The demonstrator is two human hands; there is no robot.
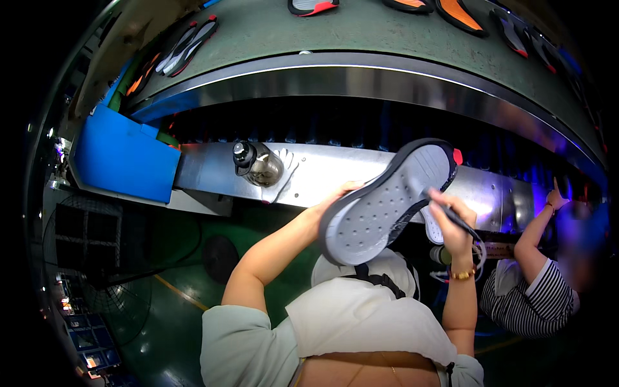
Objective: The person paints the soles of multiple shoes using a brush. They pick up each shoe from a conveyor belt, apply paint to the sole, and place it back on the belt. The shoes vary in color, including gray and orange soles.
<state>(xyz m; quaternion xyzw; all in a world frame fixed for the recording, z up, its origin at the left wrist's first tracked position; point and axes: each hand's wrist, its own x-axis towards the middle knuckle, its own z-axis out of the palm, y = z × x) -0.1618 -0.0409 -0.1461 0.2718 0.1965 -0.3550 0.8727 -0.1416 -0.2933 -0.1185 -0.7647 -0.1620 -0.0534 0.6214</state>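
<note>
A grey shoe sole (377, 216) with a black rim, rows of small holes and a red tab is held up at a slant in front of me. Its left edge is gripped by my left hand (336, 196), whose fingers are partly hidden behind it. My right hand (459, 226) is closed around a dark, pen-like tool (461, 223). The tool's tip is at the sole's right edge, near the narrow middle; whether it touches cannot be made out. Below that edge, a second pale grey sole (431, 226) shows in part.
A steel ledge (322, 171) carries a dark bottle (258, 164) and a white glove (284, 175). Beyond it, a green conveyor belt (258, 39) bears several soles. A blue box (126, 155) stands left, above a fan (87, 235). At right, a co-worker's arm (536, 229) reaches toward the line.
</note>
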